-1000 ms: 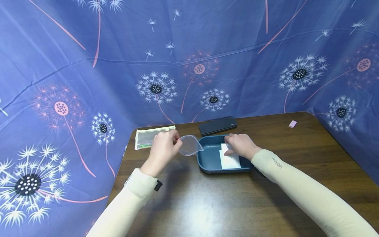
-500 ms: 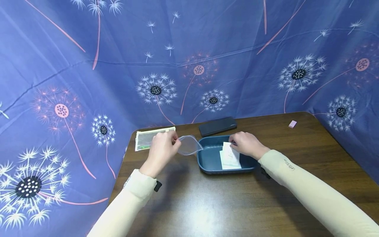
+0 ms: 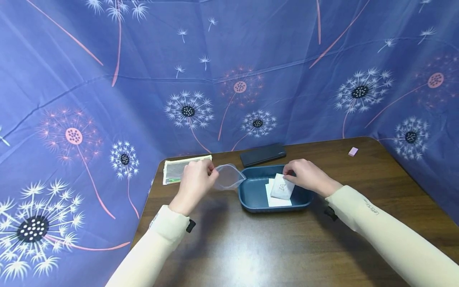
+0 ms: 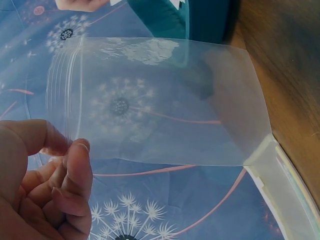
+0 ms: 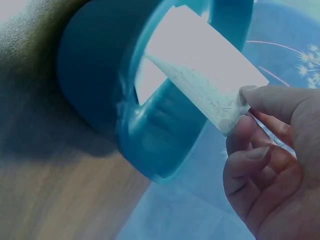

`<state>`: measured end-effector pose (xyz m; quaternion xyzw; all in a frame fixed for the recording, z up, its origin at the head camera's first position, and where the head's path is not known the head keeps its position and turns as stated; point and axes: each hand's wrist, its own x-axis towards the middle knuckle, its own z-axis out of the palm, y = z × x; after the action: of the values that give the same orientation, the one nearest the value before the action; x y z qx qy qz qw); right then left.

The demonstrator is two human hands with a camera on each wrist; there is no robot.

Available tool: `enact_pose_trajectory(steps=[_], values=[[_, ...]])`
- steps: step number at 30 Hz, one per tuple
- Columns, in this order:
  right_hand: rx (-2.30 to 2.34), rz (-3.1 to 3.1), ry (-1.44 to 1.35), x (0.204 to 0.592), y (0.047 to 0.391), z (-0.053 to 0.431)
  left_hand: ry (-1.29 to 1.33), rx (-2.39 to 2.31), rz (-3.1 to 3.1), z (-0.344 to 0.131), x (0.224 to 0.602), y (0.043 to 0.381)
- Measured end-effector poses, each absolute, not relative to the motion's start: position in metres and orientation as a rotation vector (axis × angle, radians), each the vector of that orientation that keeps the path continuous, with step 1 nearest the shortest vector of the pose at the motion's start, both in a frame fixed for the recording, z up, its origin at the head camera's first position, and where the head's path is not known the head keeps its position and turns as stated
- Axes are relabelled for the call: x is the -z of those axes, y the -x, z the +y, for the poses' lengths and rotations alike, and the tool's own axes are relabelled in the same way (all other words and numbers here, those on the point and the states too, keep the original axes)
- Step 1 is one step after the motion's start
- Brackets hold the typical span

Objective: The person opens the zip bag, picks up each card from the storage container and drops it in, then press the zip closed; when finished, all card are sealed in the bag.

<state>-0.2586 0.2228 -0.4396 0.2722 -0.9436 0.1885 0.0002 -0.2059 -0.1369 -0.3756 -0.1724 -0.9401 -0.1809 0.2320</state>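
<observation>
My left hand (image 3: 196, 181) pinches a clear zip bag (image 4: 150, 105) near its ridged zip end, between thumb and forefinger. The bag hangs flat and see-through, its far corner overlapping the left rim of a dark blue tray (image 3: 254, 195) in the head view. Over the tray, my right hand (image 3: 305, 175) pinches one corner of a small white folded paper (image 3: 282, 188) with a faint grey mark on it. That paper slants down from the fingertips, as the right wrist view also shows. Beneath it, a second white paper (image 3: 277, 202) lies in the tray, partly covered.
A mesh zip pouch (image 3: 175, 171) with pale yellow edging and something green inside lies at the back left. Behind the tray is a flat black case (image 3: 263, 154). A small pink block (image 3: 353, 151) sits at the far right, before the blue dandelion-print cloth (image 3: 308, 99).
My right hand has drawn back to the right, lifting and tilting the upper white paper, so more of the lower one shows. The left hand and the bag have stayed nearly still.
</observation>
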Motion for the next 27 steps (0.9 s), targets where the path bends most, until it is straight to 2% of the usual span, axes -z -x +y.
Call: enact_pose_trajectory(steps=[7, 20, 27], values=[[-0.689, -2.849, -0.869, 0.415, 0.252, 0.221, 0.464, 0.497, -2.584, -0.136, 0.375, 0.209], [-0.786, -2.38, -0.978, 0.335, 0.232, 0.185, 0.475, 0.471, -2.566, -0.135, 0.371, 0.214], [-0.895, -2.255, -1.084, 0.319, 0.223, 0.157, 0.471, 0.497, -2.58, -0.132, 0.369, 0.216]])
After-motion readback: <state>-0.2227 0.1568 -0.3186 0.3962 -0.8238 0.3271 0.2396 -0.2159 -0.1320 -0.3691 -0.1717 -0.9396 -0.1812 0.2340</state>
